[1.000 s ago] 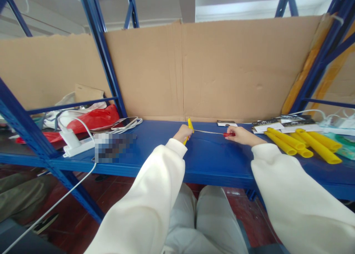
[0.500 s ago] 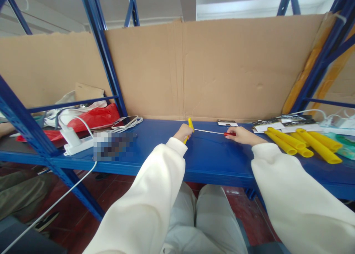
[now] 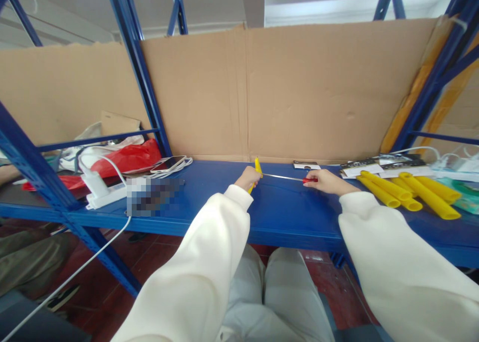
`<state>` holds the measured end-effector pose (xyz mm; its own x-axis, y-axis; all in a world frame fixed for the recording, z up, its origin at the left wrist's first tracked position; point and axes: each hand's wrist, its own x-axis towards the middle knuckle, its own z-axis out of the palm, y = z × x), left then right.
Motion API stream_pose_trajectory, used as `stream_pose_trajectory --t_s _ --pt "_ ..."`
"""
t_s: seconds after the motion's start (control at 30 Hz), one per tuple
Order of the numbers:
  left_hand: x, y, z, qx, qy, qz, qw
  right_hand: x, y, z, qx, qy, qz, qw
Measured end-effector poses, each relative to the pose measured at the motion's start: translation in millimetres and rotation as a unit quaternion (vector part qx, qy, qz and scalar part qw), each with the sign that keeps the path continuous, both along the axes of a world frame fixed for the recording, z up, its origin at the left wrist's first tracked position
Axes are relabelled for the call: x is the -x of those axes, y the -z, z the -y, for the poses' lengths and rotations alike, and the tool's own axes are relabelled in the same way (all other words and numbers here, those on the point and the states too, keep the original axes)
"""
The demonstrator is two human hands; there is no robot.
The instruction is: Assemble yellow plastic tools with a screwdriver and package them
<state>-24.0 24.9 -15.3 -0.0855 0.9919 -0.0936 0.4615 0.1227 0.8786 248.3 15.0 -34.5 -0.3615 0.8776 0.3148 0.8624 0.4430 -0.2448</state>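
Observation:
My left hand [image 3: 248, 178] is closed around a slim yellow piece [image 3: 258, 165], whose upper end sticks out above the fist and whose lower end shows below it. Most of that piece is hidden by my fingers, so its kind is unclear. The red handle [image 3: 310, 180] of a screwdriver is gripped in my right hand [image 3: 326, 182]. Its long thin metal shaft [image 3: 282, 177] runs left, and the tip reaches the yellow piece beside my left fingers. Both hands are over the middle of the blue shelf [image 3: 295, 217].
Several yellow tubes [image 3: 430, 197] lie on the right, with black-and-white packets [image 3: 361, 168] behind them. A small card [image 3: 306, 165] lies near the cardboard wall [image 3: 322, 92]. On the left are a white power strip [image 3: 107, 196], a red bag [image 3: 130, 157] and a blue post [image 3: 140, 73].
The screwdriver shaft and the yellow piece have shifted very slightly. Both hands keep their holds in nearly the same places.

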Motion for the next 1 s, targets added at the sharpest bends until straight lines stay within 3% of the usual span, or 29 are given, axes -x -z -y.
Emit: stream_pose_trajectory --t_s 0.63,1.0 --pt "-0.8 -0.1 0.7 0.001 0.003 -0.006 1.0 2.5 -1.6 3.5 -0.029 0.005 -0.02 0.999" --pt "0.9 3.5 -5.6 0.008 0.005 0.005 1.0 0.5 -1.6 2.4 -0.01 0.01 -0.013 1.0"
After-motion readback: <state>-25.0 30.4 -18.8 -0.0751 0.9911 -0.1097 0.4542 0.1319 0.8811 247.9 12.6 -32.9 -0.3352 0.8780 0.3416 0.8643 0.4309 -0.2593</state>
